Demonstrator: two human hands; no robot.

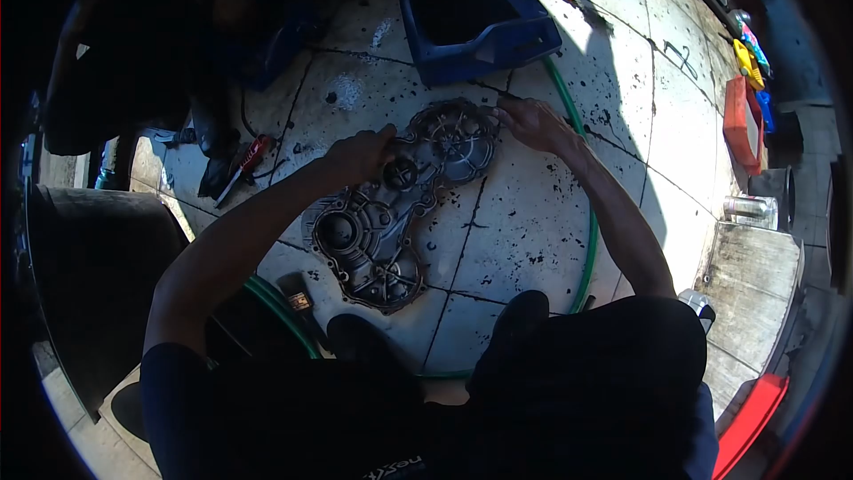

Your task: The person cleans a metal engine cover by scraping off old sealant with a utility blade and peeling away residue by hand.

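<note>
A long metal engine casing (391, 231) lies on the tiled floor in front of me, its hollow, ribbed inside facing up. My left hand (362, 156) is at its upper left edge, beside a small round opening, with the fingers curled against the metal. At the upper right end, my right hand (526, 123) touches the rim of the round section with its fingers bent together. The near end of the casing reaches down towards my dark shoes (522, 320).
A blue plastic basin (480, 58) stands beyond the casing. A green hose (593, 240) curves round on the right. Another person (133, 62) is at the upper left, near a red-handled tool (255, 155). A brush (295, 292) lies near my left shoe; a red tray (742, 124) sits far right.
</note>
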